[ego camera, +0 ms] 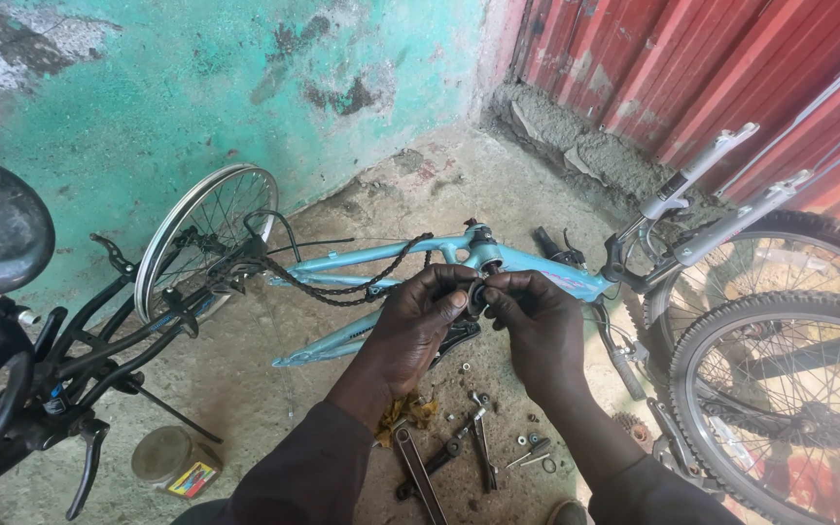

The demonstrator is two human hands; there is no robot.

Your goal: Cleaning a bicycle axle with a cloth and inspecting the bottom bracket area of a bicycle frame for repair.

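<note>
A light blue bicycle frame (pixel 381 255) lies on the concrete floor with a loose chain (pixel 342 287) draped over it. My left hand (pixel 418 326) and my right hand (pixel 537 326) meet just below the frame's bottom bracket (pixel 481 236). Between their fingertips they pinch a small dark round part (pixel 478 295); what it is exactly I cannot tell. Both hands hover above the frame's lower tube and a dark crank piece (pixel 459 337).
Wrenches (pixel 418 472), nuts and bolts (pixel 529 449) lie on the floor below my hands. A spoked rim (pixel 196 228) leans on the teal wall. A black bicycle (pixel 21 369) stands left, tyred wheels (pixel 780 389) and fork legs (pixel 702 170) right, a small tin (pixel 162 455) bottom left.
</note>
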